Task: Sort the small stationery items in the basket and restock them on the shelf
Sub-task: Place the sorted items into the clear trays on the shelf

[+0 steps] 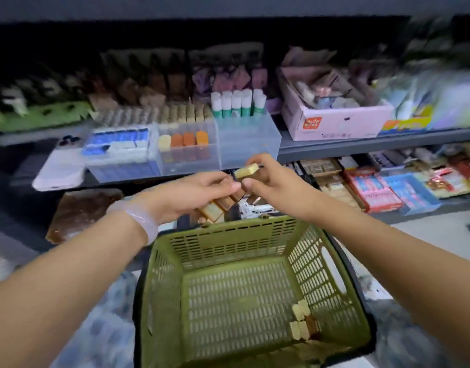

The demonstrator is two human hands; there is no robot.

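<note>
A green plastic basket [236,272] sits low in front of me, with a few small yellow and brown blocks [303,324] lying in its right corner. Above its far rim, my right hand [271,179] pinches a small pale yellow block [246,170]. My left hand [191,193] grips a row of several brown and yellow blocks [220,204], its fingertips meeting the right thumb. On the shelf just beyond stands a clear organiser [248,144] with blue-white erasers [122,146], orange and yellow blocks [184,140] and green-white glue sticks [238,103].
A pink cardboard box [334,120] of mixed items stands on the shelf to the right. A white phone [61,168] lies at the shelf's left edge. The lower shelf holds red and blue packets [382,189]. A brown bag [80,213] lies lower left.
</note>
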